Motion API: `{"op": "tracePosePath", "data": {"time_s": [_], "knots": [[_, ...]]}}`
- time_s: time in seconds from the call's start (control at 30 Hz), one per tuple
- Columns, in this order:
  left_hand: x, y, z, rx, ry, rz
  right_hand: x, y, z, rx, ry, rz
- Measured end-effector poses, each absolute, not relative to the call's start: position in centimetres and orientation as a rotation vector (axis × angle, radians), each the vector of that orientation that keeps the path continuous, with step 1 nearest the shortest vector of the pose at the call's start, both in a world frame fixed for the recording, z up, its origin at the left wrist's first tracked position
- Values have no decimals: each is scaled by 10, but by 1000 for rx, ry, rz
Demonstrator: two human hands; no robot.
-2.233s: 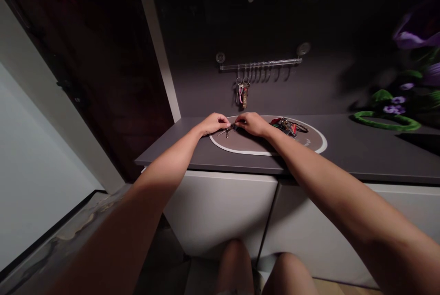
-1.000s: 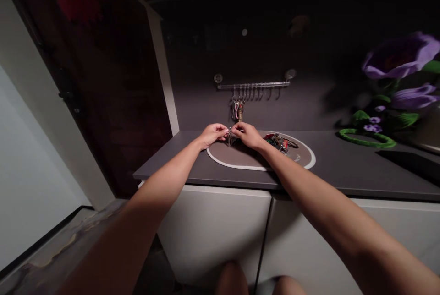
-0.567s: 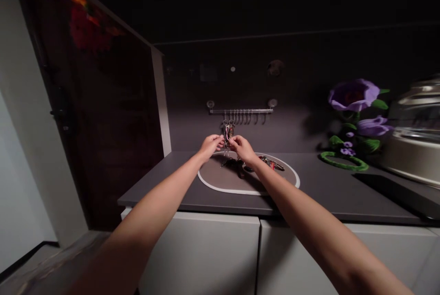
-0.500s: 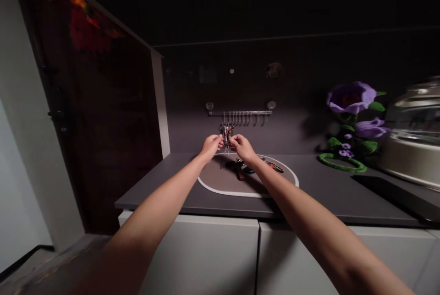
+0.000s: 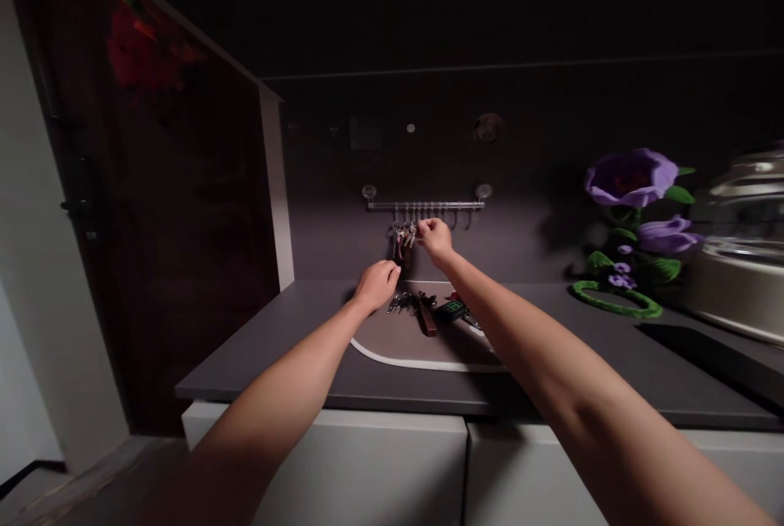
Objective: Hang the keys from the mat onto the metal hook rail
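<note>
And the right hand (image 5: 435, 238) is, it seems, pinching the ring of a key bunch (image 5: 411, 238), which is hanging just left of the fingertips, under the clear rack (image 5: 427, 205), with other keys (image 5: 399, 245) dangling beside it. It's probably light, stiff metal, a bit slick, hardly fragile; the loose blades are likely to be swinging, so the ring is looking like the place to grip. The left hand (image 5: 376, 285) is hovering lower, fingers curled; I can't tell whether they're holding anything. Below, 1 dark fob (image 5: 452, 310) is lying over the counter (image 5: 245, 350).
</note>
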State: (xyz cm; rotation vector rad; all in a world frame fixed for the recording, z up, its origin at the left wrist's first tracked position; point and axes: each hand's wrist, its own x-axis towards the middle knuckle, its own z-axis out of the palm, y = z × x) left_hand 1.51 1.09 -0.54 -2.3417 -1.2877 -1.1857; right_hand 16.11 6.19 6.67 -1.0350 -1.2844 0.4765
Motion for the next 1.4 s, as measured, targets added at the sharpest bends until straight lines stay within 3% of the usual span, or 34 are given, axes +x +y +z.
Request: {"op": "tracePosePath", "data": {"time_s": [0.3, 1.4], "knots": [[14, 17, -7, -2358, -1288, -1078, 153, 81, 76, -1236, -1206, 247], [5, 17, -1, -2453, -1320, -1048, 168, 89, 55, -1193, -1252, 325]]}}
